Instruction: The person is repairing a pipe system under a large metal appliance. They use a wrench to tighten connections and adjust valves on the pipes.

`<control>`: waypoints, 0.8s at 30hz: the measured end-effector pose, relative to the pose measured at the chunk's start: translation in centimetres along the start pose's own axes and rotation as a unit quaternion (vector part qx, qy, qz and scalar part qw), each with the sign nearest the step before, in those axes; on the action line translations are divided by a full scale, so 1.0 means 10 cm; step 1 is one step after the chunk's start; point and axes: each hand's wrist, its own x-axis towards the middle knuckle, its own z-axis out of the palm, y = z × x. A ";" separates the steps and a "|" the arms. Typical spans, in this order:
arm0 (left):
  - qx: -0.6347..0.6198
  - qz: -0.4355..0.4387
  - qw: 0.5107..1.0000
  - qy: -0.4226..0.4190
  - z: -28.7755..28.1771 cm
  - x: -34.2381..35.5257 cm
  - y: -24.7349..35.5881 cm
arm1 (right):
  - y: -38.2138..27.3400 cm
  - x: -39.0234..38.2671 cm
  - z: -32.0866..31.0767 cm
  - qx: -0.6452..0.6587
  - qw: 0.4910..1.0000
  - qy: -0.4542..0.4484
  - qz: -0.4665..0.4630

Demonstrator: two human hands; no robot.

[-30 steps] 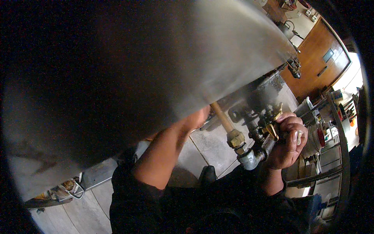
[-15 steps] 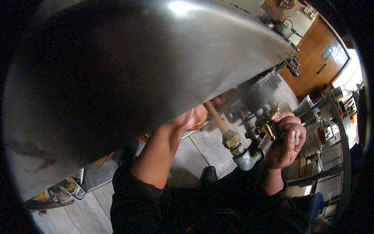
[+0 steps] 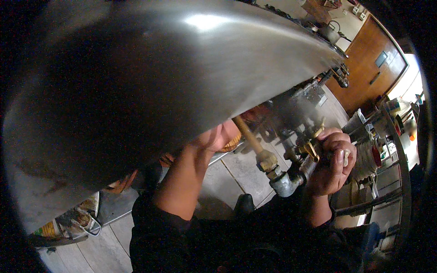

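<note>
A large brushed-metal panel (image 3: 255, 54) fills the upper left, close in front of me. My left hand (image 3: 223, 135) reaches under its lower edge; the fingers are hidden there. A yellowish pipe (image 3: 248, 136) comes down from that edge to a brass fitting (image 3: 266, 160) and a grey metal elbow (image 3: 284, 184). Beyond the elbow runs a dark pipe with a brass valve lever (image 3: 312, 151). My right hand (image 3: 336, 159) is closed beside this lever, fingers curled. Something small and pale (image 3: 346, 158) shows between those fingers, too little of it to name.
Shelving (image 3: 400, 182) with stacked dishes (image 3: 365, 157) stands at the right. A wooden door (image 3: 375, 63) and a metal pot (image 3: 330, 32) are at the far right. Grey floor tiles (image 3: 246, 175) lie below. A tray of odds and ends (image 3: 79, 220) sits low at the left.
The view has shifted slightly, so the panel and pipe sit a little differently. Both hands keep about the same places and poses.
</note>
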 end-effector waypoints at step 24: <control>0.622 0.241 0.741 -0.084 -0.01 0.11 0.04 | -0.80 1.34 0.18 -0.287 0.714 -0.630 0.104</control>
